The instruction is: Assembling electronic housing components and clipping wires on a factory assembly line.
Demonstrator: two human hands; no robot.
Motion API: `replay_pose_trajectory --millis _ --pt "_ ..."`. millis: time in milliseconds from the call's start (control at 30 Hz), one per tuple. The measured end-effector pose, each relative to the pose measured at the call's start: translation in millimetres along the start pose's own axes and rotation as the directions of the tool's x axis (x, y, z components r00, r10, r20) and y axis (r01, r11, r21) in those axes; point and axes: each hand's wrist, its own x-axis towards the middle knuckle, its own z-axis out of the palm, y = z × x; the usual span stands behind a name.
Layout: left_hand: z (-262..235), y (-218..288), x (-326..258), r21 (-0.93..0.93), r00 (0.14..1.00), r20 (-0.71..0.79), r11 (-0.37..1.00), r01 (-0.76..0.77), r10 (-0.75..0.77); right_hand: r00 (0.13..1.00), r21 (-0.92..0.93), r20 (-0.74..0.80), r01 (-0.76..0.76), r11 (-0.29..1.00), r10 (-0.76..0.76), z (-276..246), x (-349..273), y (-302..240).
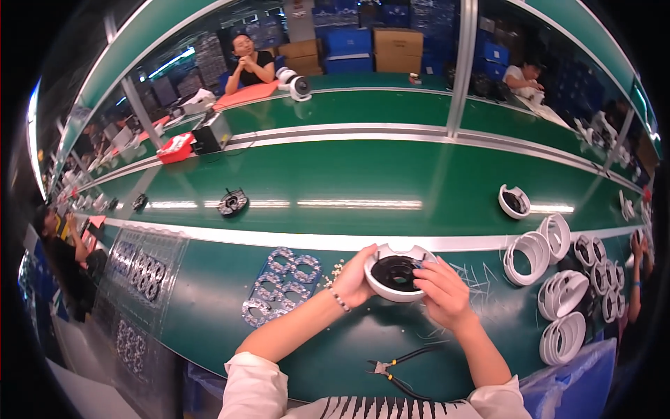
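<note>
My left hand [354, 278] grips a white round plastic housing [396, 295] by its left side, above the green bench. A black ring-shaped insert [384, 271] with a central hole sits inside this housing. From the right, my right hand [445, 292] closes its bent fingers over the rim and onto the insert; its thumb and any small piece at the fingertips are hidden. Below them lie cutting pliers [391, 370] with black and yellow handles, jaws pointing left. Left of my hands is a blue panel of ring-shaped circuit boards [283, 283].
White rings [527, 258] and stacked white housings [562, 339] stand at the right, beside several black ring parts [600, 272]. Thin white strips [474, 279] are scattered nearby. Beyond a metal rail, a conveyor carries part-built units [232, 202]. Clear trays [139, 269] lie left; people sit across.
</note>
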Motion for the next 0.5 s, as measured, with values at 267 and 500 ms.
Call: replay_pose_trajectory --millis 267,500 --pt "1 -8 51 0.033 0.987 0.027 0.987 0.156 -0.157 0.985 -0.028 0.041 -0.166 0.986 0.167 -13 -4 16" --pt "6 -11 58 0.066 0.971 0.141 0.981 0.183 -0.191 0.992 -0.013 0.102 -0.068 0.998 0.069 -27 -12 22"
